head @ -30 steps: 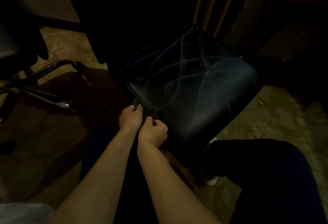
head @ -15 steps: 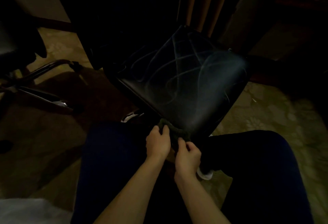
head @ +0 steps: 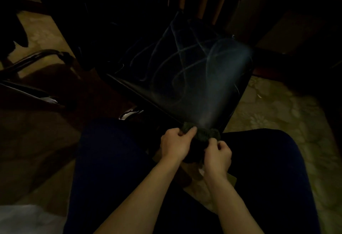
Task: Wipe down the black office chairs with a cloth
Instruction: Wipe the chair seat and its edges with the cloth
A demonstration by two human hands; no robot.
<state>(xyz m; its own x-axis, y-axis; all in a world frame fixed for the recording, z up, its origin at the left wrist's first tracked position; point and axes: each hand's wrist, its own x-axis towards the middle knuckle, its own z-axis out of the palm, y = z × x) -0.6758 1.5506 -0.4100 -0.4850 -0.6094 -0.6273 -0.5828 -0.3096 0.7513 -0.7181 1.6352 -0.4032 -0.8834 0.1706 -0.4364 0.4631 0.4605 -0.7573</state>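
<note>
While both hands bunch dark green knitted cloth (head: 201, 134) at glossy black chair seat (head: 194, 78) edge | left hand (head: 174, 145), right hand (head: 217, 155) pinching it | risk: dim light, smears missed.

Two bare forearms reach from the near edge toward the middle of the scene, converging between the person's dark-trousered knees (head: 114, 159), which spread to left and right. The left hand (head: 174, 144) lies knuckles up, its fingers (head: 190, 131) curled forward and pinching the left part of a dark cloth (head: 205, 134). The right hand (head: 218, 155), just beside it and slightly nearer, is drawn into a loose fist, back of the hand up, fingers curled round the cloth's right part. The wrists stay apart, the hands almost touching. Dim light hides finer detail of the fingertips.
</note>
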